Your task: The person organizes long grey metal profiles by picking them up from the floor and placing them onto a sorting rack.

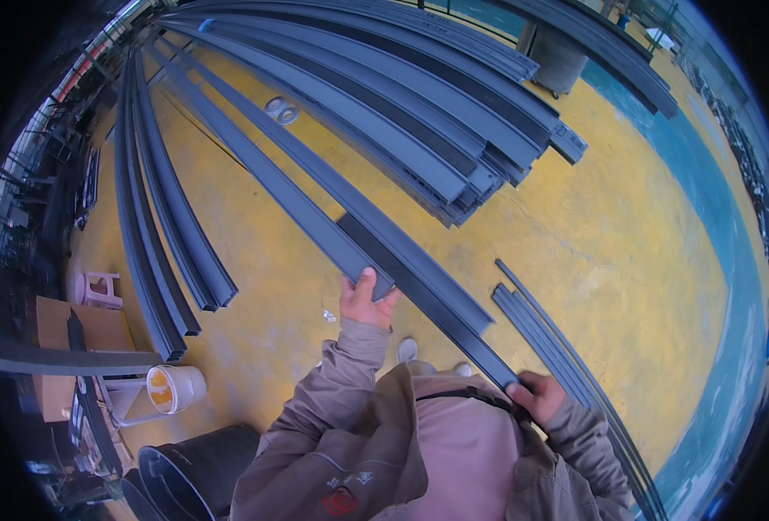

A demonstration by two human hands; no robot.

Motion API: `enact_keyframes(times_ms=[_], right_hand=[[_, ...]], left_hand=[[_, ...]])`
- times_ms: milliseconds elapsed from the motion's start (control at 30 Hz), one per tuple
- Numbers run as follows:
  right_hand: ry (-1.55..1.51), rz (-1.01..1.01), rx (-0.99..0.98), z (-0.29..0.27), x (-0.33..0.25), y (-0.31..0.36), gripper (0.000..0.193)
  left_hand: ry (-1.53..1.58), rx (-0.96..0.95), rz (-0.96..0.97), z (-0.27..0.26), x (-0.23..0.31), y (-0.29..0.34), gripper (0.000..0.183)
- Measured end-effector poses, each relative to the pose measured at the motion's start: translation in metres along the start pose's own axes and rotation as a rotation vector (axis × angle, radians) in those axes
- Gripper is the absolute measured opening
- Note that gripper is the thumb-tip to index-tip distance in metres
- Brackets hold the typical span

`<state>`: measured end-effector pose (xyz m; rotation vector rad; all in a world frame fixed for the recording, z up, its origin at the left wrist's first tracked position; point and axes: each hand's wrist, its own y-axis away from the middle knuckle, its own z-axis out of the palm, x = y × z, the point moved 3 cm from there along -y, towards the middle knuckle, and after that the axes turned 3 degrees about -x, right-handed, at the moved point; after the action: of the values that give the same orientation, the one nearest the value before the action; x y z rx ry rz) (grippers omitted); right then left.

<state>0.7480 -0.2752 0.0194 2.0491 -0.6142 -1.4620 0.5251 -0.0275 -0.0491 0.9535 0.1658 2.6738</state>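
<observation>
My left hand (pixel 367 302) is closed around the near end of a long grey metal profile (pixel 289 191), thumb on top. Between that profile and a second long grey profile (pixel 376 221) sits a shorter, darker channel bar (pixel 410 280), slanting down toward my waist. The near end of this dark bar is gripped by my right hand (pixel 539 396), with the thumb on its upper face. The fingers beneath both pieces are mostly hidden. How the dark bar rests against the two long profiles underneath cannot be seen.
A large stack of grey profiles (pixel 419 148) lies ahead to the right. More profiles (pixel 185 234) stretch along the left. Thin bars (pixel 545 339) lie near my right arm. At lower left are a white bucket (pixel 176 388), a black bin (pixel 198 469) and a pink stool (pixel 99 290).
</observation>
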Motion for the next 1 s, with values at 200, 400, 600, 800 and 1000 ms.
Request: enact_keyframes(times_ms=[200,400,600,800,1000], right_hand=[[0.073,-0.236,0.079,0.004,0.004,-0.002,0.037],[-0.239,0.105,0.279,-0.021,0.300,0.167,0.038],[-0.261,0.103,0.276,-0.025,0.267,0.198,0.037],[0.579,-0.246,0.135,0.014,-0.007,0.026,0.046],[0.122,-0.060,0.020,0.045,0.038,0.019,0.046]], left_hand=[[0.263,-0.031,-0.141,-0.017,0.004,-0.027,0.031],[0.174,-0.048,-0.110,-0.034,0.001,-0.040,0.025],[0.088,0.043,-0.084,-0.017,0.014,-0.035,0.016],[0.012,0.061,-0.091,-0.057,0.033,-0.029,0.021],[0.127,-0.037,-0.078,-0.078,0.067,-0.033,0.046]])
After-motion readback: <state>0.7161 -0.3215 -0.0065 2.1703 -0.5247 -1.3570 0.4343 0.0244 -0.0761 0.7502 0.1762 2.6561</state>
